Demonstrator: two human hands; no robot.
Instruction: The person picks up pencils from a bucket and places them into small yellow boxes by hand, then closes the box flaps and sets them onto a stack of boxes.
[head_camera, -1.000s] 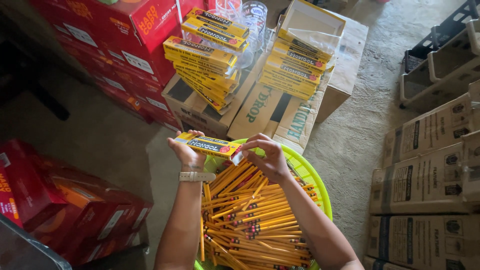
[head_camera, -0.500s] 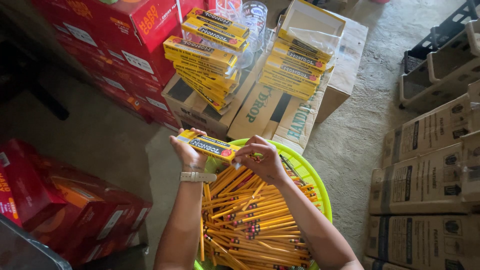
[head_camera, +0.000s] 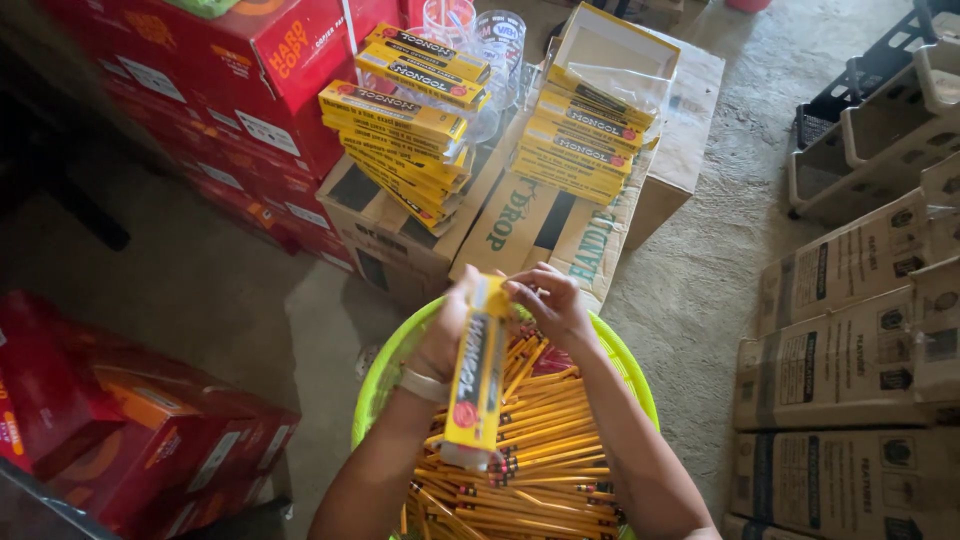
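The lime-green basin (head_camera: 385, 370) sits on the floor between the person's arms, heaped with loose yellow pencils (head_camera: 540, 450), and behind it brown cartons (head_camera: 530, 225) carry two tall stacks of yellow pencil boxes (head_camera: 400, 130). Those stacks lean unevenly, so a knock from an elbow or another box set down carelessly could, in my judgement, topple them onto the floor.

Over the basin, the yellow pencil box (head_camera: 478, 380) stands nearly on end, its lower end pointing down toward the heap. If that end is unsealed, the contents could slide out; I cannot tell whether it is closed.

The left hand (head_camera: 445, 335) is wrapped shut around the box's upper part from behind. The right hand (head_camera: 545, 300) is curled at the top end, fingertips pinching the flap there; a loose pinch could let the box tip.
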